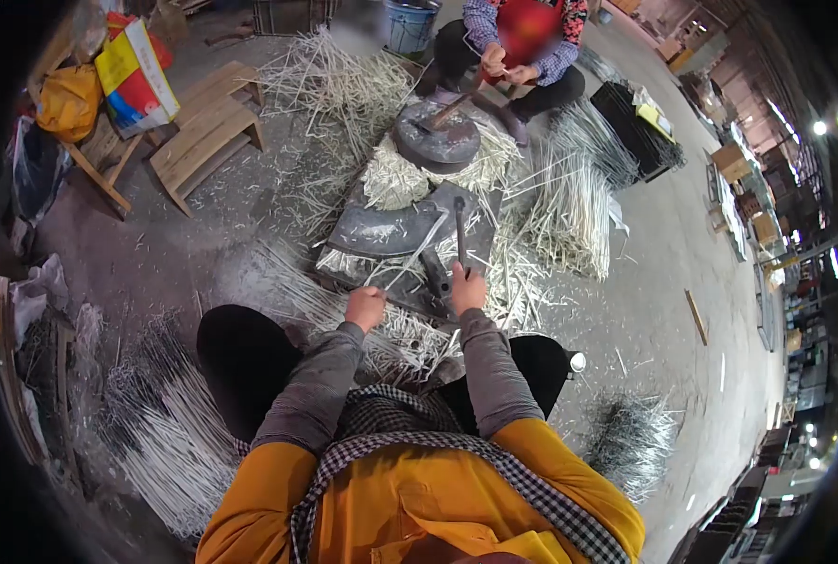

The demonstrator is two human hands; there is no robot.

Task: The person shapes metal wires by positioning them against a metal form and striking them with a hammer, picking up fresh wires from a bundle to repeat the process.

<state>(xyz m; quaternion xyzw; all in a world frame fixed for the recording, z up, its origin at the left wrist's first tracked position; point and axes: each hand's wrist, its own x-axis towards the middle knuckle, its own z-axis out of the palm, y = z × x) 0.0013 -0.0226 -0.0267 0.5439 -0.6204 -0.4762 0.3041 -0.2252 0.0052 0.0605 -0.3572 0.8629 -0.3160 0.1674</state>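
Note:
My right hand (467, 289) is closed around the handle of a hammer (460, 233), whose shaft points away from me over a dark metal block. Closed as well, my left hand (366, 308) grips a thin pale strip (398, 274) that runs toward an upright dark metal piece (434, 271). Beyond my hands lies a curved dark metal slab (379, 229). A round dark block (437, 136) stands behind it, with a wooden-handled tool (451, 111) resting on top. Short pale strips are heaped around these blocks.
A co-worker (524, 70) squats across from me, hands together. Bundles of long strips lie at the right (574, 211), left front (179, 442) and right front (633, 446). A wooden bench (207, 141) stands at left, a blue bucket (410, 26) at the back.

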